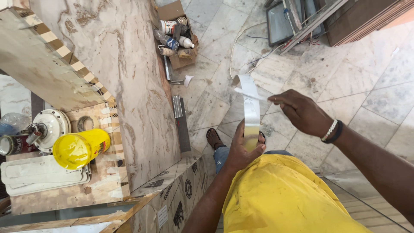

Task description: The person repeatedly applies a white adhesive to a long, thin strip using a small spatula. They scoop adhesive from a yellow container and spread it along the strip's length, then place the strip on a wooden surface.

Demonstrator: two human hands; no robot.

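My left hand [242, 151] grips the lower end of a long pale strip of tape or edge banding [251, 110] that stands upright in front of my yellow shirt. My right hand [302, 113], with a bead bracelet and a dark band at the wrist, pinches a thin white layer at the strip's upper part, held away from it to the left. Both hands are above the marble-tiled floor [379, 82], to the right of a marble-patterned panel [129, 86].
A yellow can [79, 148] lies on a wooden bench at the left, next to a white round device [51, 127], a tape roll [87, 123] and white flat pieces [43, 174]. A cardboard box of bottles [177, 36] sits on the floor ahead. My sandalled foot [214, 139] shows below.
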